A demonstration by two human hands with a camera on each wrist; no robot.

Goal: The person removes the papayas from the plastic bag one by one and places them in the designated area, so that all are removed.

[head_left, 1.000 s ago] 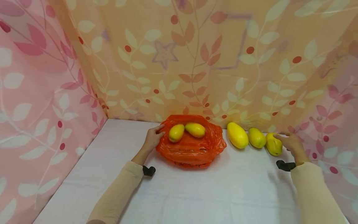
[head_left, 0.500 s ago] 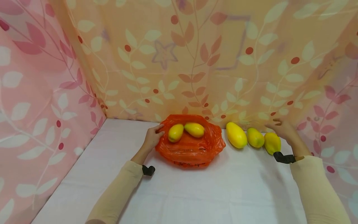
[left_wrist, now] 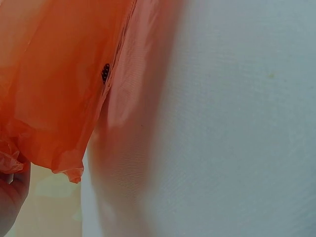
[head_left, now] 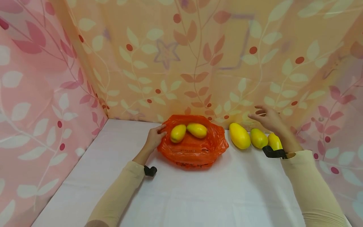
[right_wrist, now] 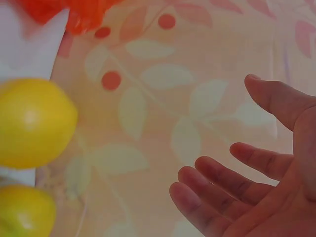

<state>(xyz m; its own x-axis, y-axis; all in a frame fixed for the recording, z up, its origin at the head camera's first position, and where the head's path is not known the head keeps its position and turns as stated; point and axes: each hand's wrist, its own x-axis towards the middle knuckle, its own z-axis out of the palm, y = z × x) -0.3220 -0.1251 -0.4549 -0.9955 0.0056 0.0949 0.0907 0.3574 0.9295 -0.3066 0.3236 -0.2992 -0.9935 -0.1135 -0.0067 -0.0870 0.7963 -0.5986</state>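
An orange-red plastic bag [head_left: 188, 151] lies with its mouth spread wide at the back of the table. Two smooth yellow mango-like fruits, a left one [head_left: 178, 133] and a right one [head_left: 197, 130], rest inside it. My left hand [head_left: 154, 138] pinches the bag's left rim; in the left wrist view its fingertips [left_wrist: 19, 180] meet the crumpled plastic. With fingers spread and nothing in them, my right hand [head_left: 267, 118] hovers above three more such fruits: a large one [head_left: 239, 136], a greenish one [head_left: 259, 138] and one [head_left: 273, 142] partly covered by the right wrist.
A white cloth [head_left: 175, 201] covers the table. Behind it hangs a leaf-patterned curtain [head_left: 158, 78], close to the fruits and the bag. Pink patterned curtains, one on the left [head_left: 42, 110] and one on the right [head_left: 340, 126], close off the sides.
My right hand has lifted off the rightmost fruit and moved left and up, over the row. The left hand and the bag have stayed in place.
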